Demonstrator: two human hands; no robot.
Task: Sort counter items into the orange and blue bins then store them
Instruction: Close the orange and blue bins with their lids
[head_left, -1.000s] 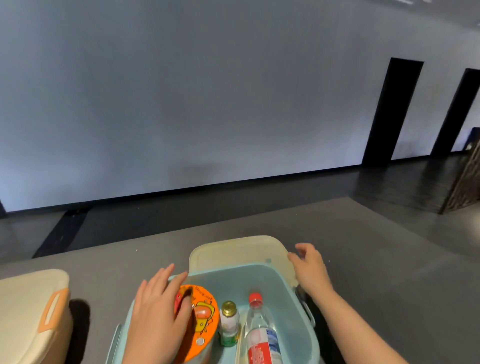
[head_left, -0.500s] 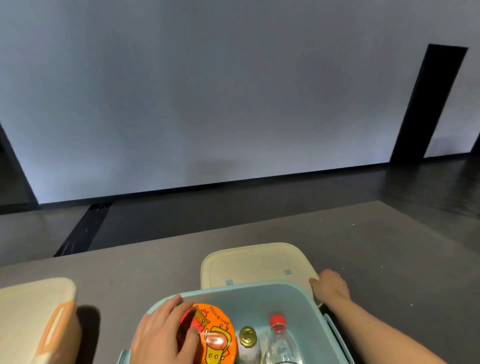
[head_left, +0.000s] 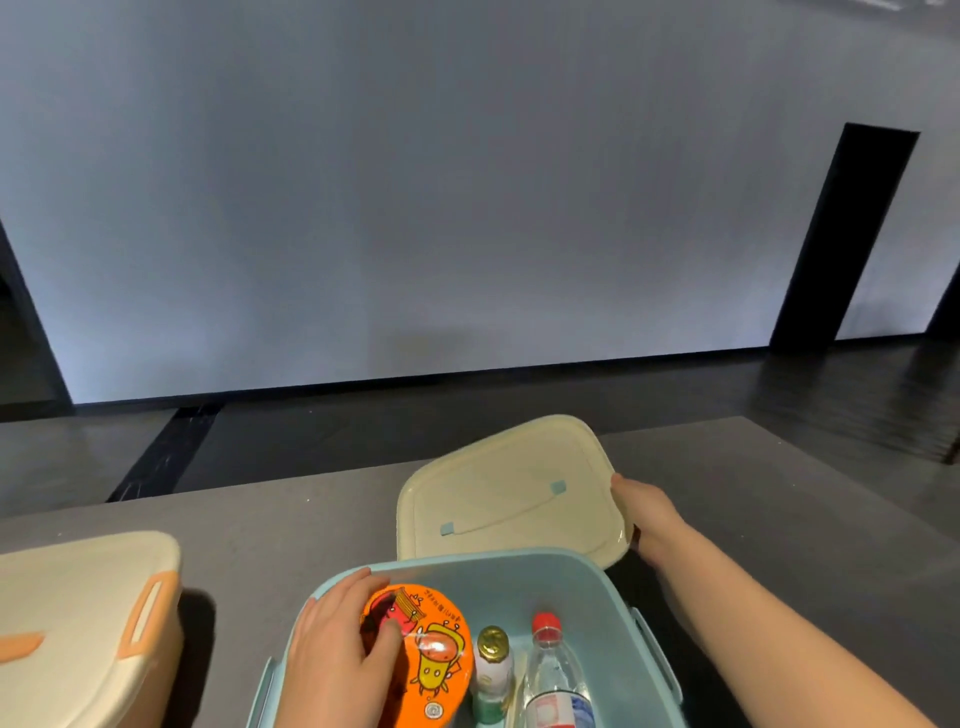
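Observation:
The blue bin (head_left: 519, 574) stands open at the bottom centre of the grey counter. Inside it are an orange noodle cup (head_left: 431, 654), a small gold-capped bottle (head_left: 492, 670) and a clear red-capped water bottle (head_left: 553, 680). My left hand (head_left: 337, 654) rests on the noodle cup's lid with the thumb laid across it. My right hand (head_left: 641, 512) grips the right edge of the cream lid (head_left: 498, 493), which is tilted up behind the bin. The orange bin (head_left: 78, 623) sits at the left with its cream lid on.
The grey counter (head_left: 779, 493) stretches right and behind the bins. Beyond its far edge lie a dark floor and a pale wall with dark doorways.
My right hand has lifted the cream lid off the counter and tilted it up behind the blue bin. The left hand stays on the noodle cup. The camera view shifted slightly.

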